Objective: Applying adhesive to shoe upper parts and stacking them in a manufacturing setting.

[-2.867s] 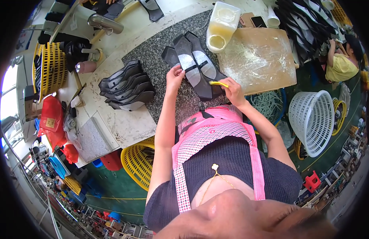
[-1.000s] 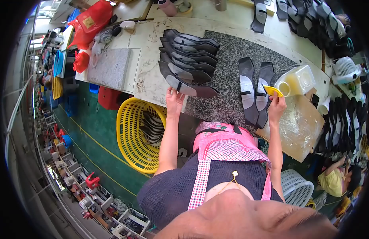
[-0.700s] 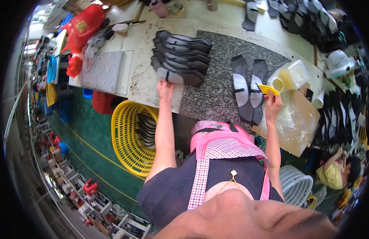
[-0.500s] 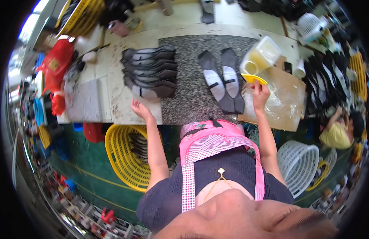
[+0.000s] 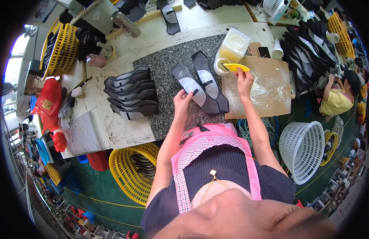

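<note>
On the speckled grey board (image 5: 152,59) lie two flat dark-grey pieces, shaped like shoe uppers, each with a light-grey panel. My left hand (image 5: 182,102) has its fingertips closed at the near left edge of the left piece (image 5: 197,92). The right piece (image 5: 208,81) lies close beside it. My right hand (image 5: 245,83) grips a yellow scraper (image 5: 237,67), its far end at the rim of a round whitish cup (image 5: 221,68). Behind the cup, a translucent tub (image 5: 234,42) contains something yellowish.
A fanned stack of similar pieces (image 5: 132,93) lies left of the board. A cardboard sheet (image 5: 268,87) and a phone (image 5: 264,52) are on the right. Yellow (image 5: 122,175) and white (image 5: 301,149) baskets stand below the table. A co-worker in yellow (image 5: 335,101) sits at far right.
My left hand has come from beside the stack to the left piece. My right hand has carried the yellow scraper to the cup. The whole view has turned and shifted.
</note>
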Action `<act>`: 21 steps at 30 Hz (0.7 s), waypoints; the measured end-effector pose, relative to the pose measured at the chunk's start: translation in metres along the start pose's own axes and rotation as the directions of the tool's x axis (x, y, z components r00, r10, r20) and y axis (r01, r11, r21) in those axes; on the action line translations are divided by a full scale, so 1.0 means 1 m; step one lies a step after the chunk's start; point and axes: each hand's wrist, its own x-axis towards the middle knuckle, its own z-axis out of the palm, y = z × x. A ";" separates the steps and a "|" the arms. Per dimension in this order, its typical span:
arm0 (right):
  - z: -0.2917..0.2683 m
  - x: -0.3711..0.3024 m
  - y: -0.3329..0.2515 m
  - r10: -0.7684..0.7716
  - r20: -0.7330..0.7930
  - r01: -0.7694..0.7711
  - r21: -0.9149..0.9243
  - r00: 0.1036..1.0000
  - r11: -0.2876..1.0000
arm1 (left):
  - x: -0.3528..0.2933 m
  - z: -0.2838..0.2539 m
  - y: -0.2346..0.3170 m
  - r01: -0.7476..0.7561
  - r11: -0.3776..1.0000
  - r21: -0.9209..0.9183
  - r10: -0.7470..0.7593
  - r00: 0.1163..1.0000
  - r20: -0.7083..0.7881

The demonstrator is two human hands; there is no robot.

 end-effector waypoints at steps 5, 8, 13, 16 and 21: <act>-0.007 -0.001 0.006 0.158 -0.051 -0.146 0.185 0.986 0.972 | -0.032 0.009 0.036 -0.024 0.998 -0.051 0.034 0.978 0.205; -0.004 0.004 0.007 0.159 -0.051 -0.145 0.204 0.986 0.968 | -0.008 0.028 0.036 0.076 0.990 -0.118 -0.045 0.967 0.249; 0.000 0.005 0.000 0.138 -0.008 -0.134 0.191 0.990 0.972 | 0.045 0.036 -0.021 -0.139 0.884 0.447 0.164 0.986 -0.018; 0.000 0.008 -0.002 0.133 -0.013 -0.131 0.111 0.991 0.985 | 0.047 0.047 -0.016 -0.092 0.853 0.514 0.125 0.992 -0.029; -0.001 0.005 0.007 0.267 0.066 -0.273 0.101 0.961 0.957 | 0.020 0.040 -0.007 -0.028 0.966 0.257 0.003 0.995 0.097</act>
